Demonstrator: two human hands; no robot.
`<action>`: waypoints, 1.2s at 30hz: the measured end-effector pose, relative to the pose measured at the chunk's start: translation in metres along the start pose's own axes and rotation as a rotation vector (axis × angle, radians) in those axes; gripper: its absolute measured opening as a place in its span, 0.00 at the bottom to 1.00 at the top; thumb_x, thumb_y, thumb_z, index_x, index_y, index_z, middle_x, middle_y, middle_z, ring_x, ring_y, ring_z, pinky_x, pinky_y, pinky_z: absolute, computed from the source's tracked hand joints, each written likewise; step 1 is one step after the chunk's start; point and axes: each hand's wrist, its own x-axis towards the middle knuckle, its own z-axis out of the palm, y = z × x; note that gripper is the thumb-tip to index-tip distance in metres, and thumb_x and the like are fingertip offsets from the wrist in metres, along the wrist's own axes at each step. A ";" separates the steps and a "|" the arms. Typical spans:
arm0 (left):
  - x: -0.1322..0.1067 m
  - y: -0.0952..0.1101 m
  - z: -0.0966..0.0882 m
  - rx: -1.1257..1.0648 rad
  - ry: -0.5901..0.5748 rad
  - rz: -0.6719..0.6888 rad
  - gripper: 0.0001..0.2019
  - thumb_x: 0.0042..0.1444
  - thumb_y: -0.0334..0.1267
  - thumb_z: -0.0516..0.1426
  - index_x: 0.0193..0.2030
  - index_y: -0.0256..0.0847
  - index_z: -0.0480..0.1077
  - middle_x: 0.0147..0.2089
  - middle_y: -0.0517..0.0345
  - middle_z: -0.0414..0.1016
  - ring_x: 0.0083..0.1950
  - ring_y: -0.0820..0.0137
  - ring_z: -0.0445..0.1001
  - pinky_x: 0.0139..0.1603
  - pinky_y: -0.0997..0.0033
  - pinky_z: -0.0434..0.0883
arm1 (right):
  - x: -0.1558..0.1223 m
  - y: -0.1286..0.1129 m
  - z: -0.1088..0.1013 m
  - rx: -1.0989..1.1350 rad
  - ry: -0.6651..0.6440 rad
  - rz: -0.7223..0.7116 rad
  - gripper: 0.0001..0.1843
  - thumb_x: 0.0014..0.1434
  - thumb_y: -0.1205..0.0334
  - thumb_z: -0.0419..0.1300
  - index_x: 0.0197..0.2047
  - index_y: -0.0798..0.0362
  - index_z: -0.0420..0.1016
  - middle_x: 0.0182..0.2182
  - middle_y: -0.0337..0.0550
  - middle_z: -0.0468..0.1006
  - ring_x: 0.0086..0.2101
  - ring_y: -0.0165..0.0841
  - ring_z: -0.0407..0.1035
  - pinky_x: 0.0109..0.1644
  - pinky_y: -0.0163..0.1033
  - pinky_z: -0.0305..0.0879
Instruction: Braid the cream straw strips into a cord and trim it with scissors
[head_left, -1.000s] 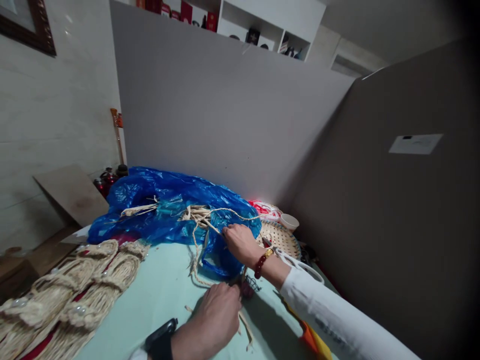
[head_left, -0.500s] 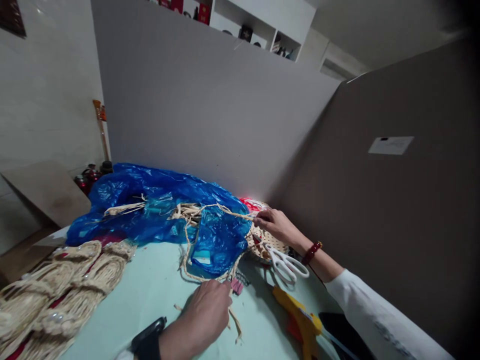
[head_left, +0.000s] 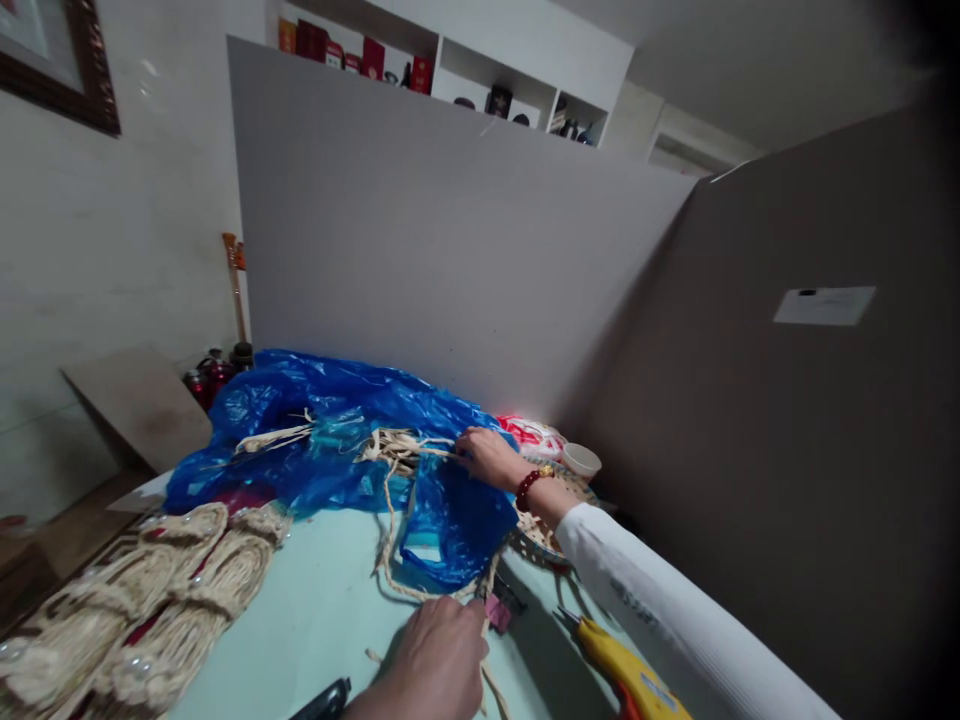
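Room: pale green tabletop (head_left: 315, 585) runs between woven sandals (head_left: 199, 590) and your left hand (head_left: 439, 655) | Edge: grey partition (head_left: 450, 230) rises behind the blue bag (head_left: 457, 525) | Your right hand (head_left: 487, 458): arm extended, fingertips pinching a straw strand (head_left: 440, 452) above the bag | Left: knuckles up, fingertips hidden, hold can't be told

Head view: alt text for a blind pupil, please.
A person's right hand grips pale strands over a blue bag; the left hand, nearer the camera, holds a braided cord. Woven straw pieces lie left, a yellow tool right.
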 end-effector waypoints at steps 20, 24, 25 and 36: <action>0.003 -0.004 0.013 0.033 0.033 0.010 0.16 0.57 0.31 0.48 0.48 0.40 0.73 0.41 0.44 0.81 0.43 0.53 0.78 0.42 0.59 0.71 | -0.056 0.122 -0.087 -0.209 0.220 0.706 0.12 0.65 0.58 0.57 0.47 0.56 0.72 0.45 0.46 0.75 0.42 0.36 0.72 0.45 0.45 0.70; 0.002 -0.003 0.011 0.041 0.044 0.013 0.16 0.57 0.31 0.49 0.47 0.39 0.73 0.40 0.44 0.81 0.43 0.53 0.78 0.40 0.60 0.71 | -0.063 0.145 -0.092 -0.167 0.185 0.820 0.13 0.64 0.58 0.58 0.50 0.55 0.71 0.47 0.47 0.73 0.44 0.36 0.71 0.46 0.45 0.70; 0.001 -0.003 0.010 0.041 0.045 0.014 0.16 0.56 0.31 0.48 0.47 0.38 0.74 0.39 0.43 0.81 0.43 0.53 0.78 0.40 0.60 0.71 | -0.062 0.147 -0.091 -0.142 0.171 0.823 0.14 0.64 0.58 0.58 0.50 0.54 0.71 0.48 0.47 0.73 0.44 0.36 0.71 0.46 0.45 0.71; -0.002 -0.001 0.007 0.008 0.043 0.003 0.16 0.58 0.31 0.47 0.47 0.39 0.73 0.39 0.44 0.80 0.42 0.55 0.78 0.39 0.60 0.71 | -0.068 0.176 -0.088 -0.032 0.165 1.089 0.17 0.63 0.58 0.59 0.54 0.56 0.69 0.51 0.51 0.71 0.47 0.39 0.70 0.48 0.47 0.69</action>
